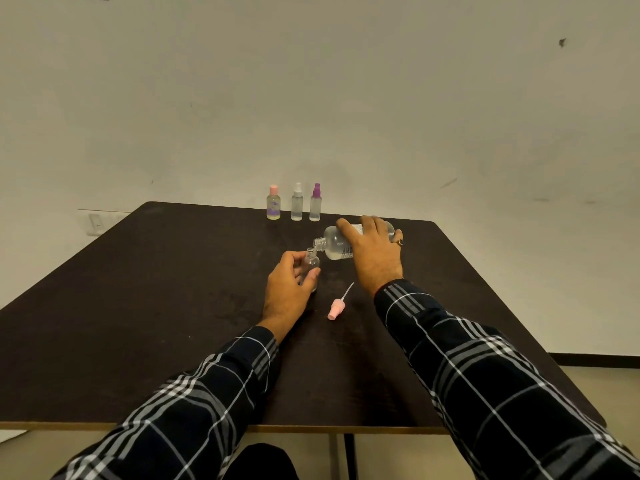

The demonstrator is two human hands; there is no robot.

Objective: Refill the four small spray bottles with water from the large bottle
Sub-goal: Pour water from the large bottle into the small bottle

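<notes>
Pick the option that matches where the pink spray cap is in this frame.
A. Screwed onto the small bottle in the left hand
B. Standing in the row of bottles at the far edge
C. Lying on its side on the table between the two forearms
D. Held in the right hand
C: the pink spray cap lies on the table with its tube pointing away, while the small bottle in the left hand is open-necked.

Dim, warm-tinted, edge-warped wide-angle view

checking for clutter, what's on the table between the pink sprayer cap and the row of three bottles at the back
In the head view, the open small bottle held by the left hand and the tilted large bottle in the right hand; otherwise bare table.
</notes>
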